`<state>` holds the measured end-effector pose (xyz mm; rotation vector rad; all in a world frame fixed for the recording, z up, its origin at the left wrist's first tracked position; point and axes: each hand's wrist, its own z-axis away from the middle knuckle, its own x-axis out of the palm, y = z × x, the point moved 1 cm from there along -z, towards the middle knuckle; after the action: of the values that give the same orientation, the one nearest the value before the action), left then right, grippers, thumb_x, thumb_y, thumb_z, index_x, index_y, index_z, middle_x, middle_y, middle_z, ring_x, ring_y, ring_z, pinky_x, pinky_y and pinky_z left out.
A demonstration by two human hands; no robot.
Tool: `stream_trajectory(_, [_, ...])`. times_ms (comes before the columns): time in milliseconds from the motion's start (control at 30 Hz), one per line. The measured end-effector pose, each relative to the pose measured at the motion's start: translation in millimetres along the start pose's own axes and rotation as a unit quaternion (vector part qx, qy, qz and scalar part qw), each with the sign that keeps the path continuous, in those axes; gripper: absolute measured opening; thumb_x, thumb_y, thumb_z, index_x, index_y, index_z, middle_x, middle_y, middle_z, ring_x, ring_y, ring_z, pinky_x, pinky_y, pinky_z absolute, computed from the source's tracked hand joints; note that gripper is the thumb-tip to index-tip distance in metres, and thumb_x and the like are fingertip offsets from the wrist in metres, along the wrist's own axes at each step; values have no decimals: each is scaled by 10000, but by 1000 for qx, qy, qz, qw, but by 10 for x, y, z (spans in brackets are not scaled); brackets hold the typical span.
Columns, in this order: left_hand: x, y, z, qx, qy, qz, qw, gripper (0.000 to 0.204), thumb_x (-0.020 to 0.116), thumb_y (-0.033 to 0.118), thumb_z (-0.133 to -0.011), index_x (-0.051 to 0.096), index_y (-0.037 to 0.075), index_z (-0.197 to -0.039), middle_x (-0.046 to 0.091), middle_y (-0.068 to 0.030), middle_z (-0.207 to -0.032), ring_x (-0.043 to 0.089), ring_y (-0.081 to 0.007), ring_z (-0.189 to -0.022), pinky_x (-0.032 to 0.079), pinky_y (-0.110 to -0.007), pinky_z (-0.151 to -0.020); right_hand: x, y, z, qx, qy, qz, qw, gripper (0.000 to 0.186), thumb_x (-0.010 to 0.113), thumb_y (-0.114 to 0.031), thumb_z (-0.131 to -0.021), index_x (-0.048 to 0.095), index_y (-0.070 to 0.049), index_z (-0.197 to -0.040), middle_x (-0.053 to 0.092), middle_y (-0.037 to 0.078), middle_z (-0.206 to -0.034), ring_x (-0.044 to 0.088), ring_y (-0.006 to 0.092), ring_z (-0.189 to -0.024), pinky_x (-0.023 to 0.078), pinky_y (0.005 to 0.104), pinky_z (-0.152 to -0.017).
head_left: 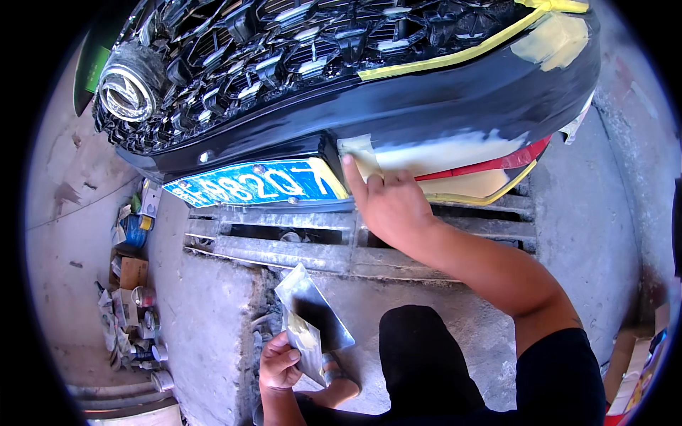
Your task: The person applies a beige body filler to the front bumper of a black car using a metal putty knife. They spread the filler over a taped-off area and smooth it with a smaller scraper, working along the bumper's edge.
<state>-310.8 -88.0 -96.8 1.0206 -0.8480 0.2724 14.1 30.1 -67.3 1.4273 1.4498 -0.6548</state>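
Observation:
My right hand [387,199] reaches up to the black car bumper [455,99], index finger extended onto a pale masking-tape patch [359,145] beside the blue license plate [234,184]; its other fingers are bent. A cream filler area [455,149] and a red strip [483,165] lie to its right. Low in the view, my left hand [277,358] is closed on two flat metal putty spreaders [327,319], one smeared with pale yellow putty. Yellow tape [426,66] edges the grille [305,35].
A floor grate [298,252] runs under the bumper over concrete [199,334]. Cans, cardboard boxes and litter [131,312] line the left side. More cardboard [625,362] sits at the right edge. My knee and sandalled foot are at the bottom.

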Motion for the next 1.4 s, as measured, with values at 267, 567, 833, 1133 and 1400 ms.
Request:
stream_trajectory(267, [119, -32, 75, 7, 28, -38, 999, 450, 586, -94, -824, 523, -98, -1270, 631, -217, -1184, 641, -304, -1074, 513, -436, -955, 179, 20, -31, 2, -57, -31, 998, 667, 541, -116, -843, 335, -11, -1469, 620, 64, -710, 628, 211, -589, 486, 332, -578])
stream_trajectory(567, [482, 286, -84, 100, 62, -122, 986, 444, 518, -111, -845, 521, -68, -1287, 620, -174, -1214, 612, -268, -1125, 480, -394, -997, 29, 3, 274, -25, -48, -212, 976, 715, 601, -131, -805, 332, -21, -1459, 635, 115, -769, 622, 279, -571, 496, 383, -562])
stream_trajectory(833, [660, 293, -548, 123, 121, -204, 964, 413, 510, -96, -889, 531, -41, -1298, 642, -100, -1168, 604, -153, -1056, 460, -283, -933, -353, -207, 686, -94, -19, -515, 852, 649, 625, -109, -850, 400, -146, -1457, 553, 52, -724, 560, 211, -602, 468, 348, -563])
stream_trajectory(1133, [709, 228, -748, 112, 102, -236, 960, 406, 498, -102, -899, 527, -51, -1300, 642, -104, -1173, 598, -150, -1064, 445, -275, -944, -432, -288, 680, -169, 27, -354, 920, 641, 658, -93, -784, 490, -196, -1394, 501, 14, -677, 534, 176, -575, 435, 321, -528])
stream_trajectory(1400, [640, 261, -767, 87, 111, -241, 960, 409, 503, -96, -893, 522, -61, -1301, 643, -118, -1163, 609, -154, -1042, 455, -269, -926, -310, -413, 647, -203, 45, -289, 934, 600, 664, -143, -796, 510, -214, -1371, 470, 2, -665, 540, 157, -582, 418, 310, -528])
